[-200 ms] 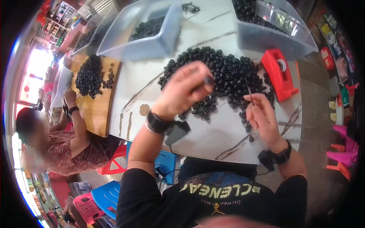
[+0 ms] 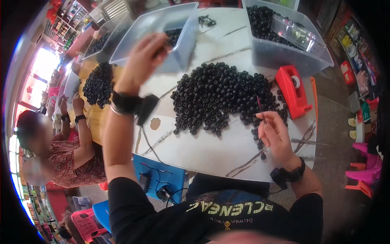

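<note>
A broad pile of small black round plastic parts (image 2: 215,89) covers the middle of the white marbled table (image 2: 195,152). My left hand (image 2: 144,59), smeared by motion, is raised at the near side of a clear plastic bin (image 2: 185,53). Its fingers are pinched on one small black part (image 2: 168,42), just over the rim. To the right of the pile's front edge, my right hand (image 2: 276,132) is closed round a thin, slender pointed tool (image 2: 258,103). The tool points up and away; its exact kind is hard to make out.
Another clear bin (image 2: 284,59) of black parts stands back right, beside a red tape dispenser (image 2: 294,91). At the left, a co-worker (image 2: 77,148) sits by a wooden board (image 2: 87,71) bearing more parts. A blue stool (image 2: 158,175) holds cables below the table.
My left hand has swung left and away, from above the pile to the left bin, carrying the small black part. My right hand keeps the thin tool and has hardly moved.
</note>
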Available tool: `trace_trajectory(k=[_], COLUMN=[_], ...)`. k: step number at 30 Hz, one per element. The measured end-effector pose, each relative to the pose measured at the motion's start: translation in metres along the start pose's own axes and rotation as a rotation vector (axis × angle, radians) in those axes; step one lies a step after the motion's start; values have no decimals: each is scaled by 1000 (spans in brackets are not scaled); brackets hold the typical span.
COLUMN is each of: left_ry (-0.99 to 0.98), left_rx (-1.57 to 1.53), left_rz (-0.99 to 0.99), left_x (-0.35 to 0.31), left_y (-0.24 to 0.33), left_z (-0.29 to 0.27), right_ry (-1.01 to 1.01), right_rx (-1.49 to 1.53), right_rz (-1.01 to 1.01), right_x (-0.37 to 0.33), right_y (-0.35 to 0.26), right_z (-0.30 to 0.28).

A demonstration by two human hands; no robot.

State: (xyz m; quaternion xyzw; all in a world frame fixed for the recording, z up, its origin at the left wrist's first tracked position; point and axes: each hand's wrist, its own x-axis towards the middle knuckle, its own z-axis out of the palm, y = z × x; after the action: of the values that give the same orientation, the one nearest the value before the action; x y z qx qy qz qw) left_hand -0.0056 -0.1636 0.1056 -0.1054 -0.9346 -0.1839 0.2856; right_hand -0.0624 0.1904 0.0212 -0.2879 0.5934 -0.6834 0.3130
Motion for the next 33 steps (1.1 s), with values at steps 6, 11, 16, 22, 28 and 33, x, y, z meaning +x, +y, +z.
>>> trace_trajectory(k=[6,11,16,22,28,33], left_ry=[211,54,432,-591,-722,-633], left_rx=[-672,65,-659,-460,-383,-371], left_rz=[-592,-649,-462,225,475,494], left_x=[37,49,67,17,-34,-45], left_y=[-140,-146,-88,116,178,180], left_z=[-51,-56,-3,79,159,181], right_ry=[11,0,76,225,192,169], right_rx=[-32,-35,25,86,77,110], right_rz=[24,20,47,-71,-148,-140], right_x=[3,4,4,11,14,8], right_y=[2,7,5,1,10,9], right_z=[2,1,-1,-11,-13,-13])
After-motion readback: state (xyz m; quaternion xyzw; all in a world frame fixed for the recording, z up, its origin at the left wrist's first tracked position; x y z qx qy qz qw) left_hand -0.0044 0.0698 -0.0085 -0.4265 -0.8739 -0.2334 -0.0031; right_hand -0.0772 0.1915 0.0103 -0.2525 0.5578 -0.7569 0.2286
